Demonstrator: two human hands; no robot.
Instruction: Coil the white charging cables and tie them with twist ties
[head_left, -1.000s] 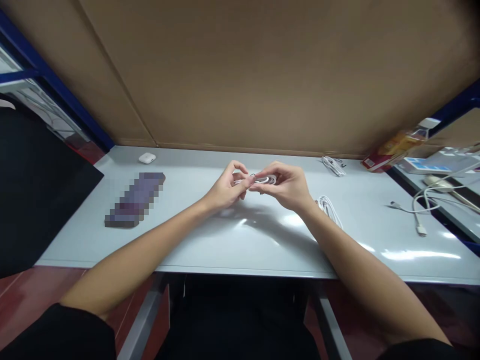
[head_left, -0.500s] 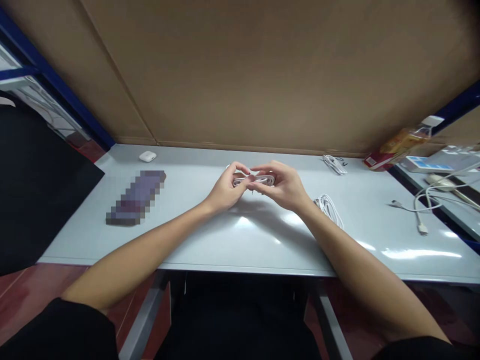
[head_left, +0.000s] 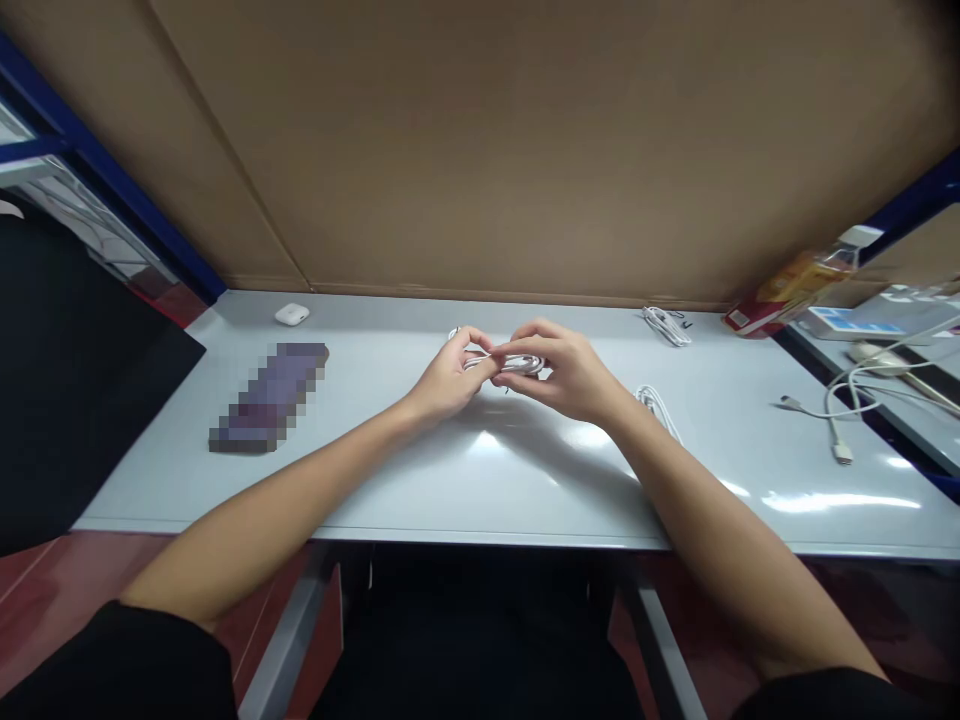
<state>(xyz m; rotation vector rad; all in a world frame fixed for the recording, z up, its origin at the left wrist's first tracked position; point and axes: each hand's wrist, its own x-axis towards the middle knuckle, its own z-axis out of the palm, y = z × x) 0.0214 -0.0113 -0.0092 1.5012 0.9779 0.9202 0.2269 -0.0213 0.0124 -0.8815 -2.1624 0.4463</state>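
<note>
A coiled white cable (head_left: 523, 365) is held just above the middle of the table. My left hand (head_left: 452, 376) is closed on the coil's left part. My right hand (head_left: 559, 368) pinches it near the middle, thumb and fingers close to the left fingertips. A thin dark tie end pokes out below the fingers. Beyond my right wrist lies another white cable coil (head_left: 658, 408), partly hidden by the forearm. Farther back on the right rests a third white coil (head_left: 665, 326) with a dark tie.
On the grey table (head_left: 450, 490), a blurred-out dark object (head_left: 271, 395) and a white case (head_left: 292, 315) lie left. A bottle (head_left: 795, 285) stands back right, near loose white cables (head_left: 840, 405). A cardboard wall (head_left: 480, 150) rises behind.
My right fingers have shifted slightly left and now meet at the coil's middle. The right forearm covers a bit more of the nearer coil's left side. The view has moved slightly.
</note>
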